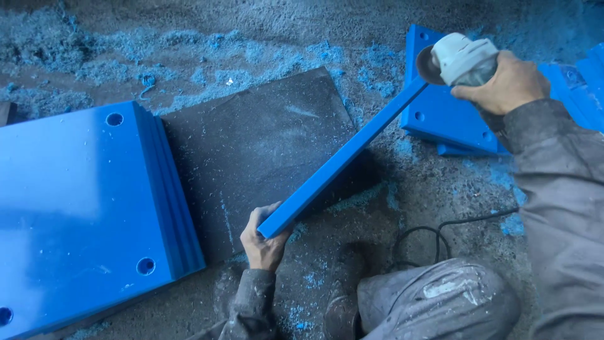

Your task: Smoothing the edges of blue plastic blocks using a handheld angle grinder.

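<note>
Left hand (263, 242) fingers curled around near end of blue panel (343, 157), stood on edge over dark mat (251, 151) | right hand (506, 82) fingers wrapped around grinder (462, 60), disc at far end | risk: one-handed panel may twist, disc snag; cable (434, 236) by knee could catch.

One head-worn camera looks steeply down, close over the dusty floor (390, 25), a bent knee (440, 296) at bottom.

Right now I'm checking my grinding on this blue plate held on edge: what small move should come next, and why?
Probably draw the grinder slowly down the blue plate toward the left hand. The right hand has its disc at the far top corner only, and the rest of the upturned edge lies below it.
</note>
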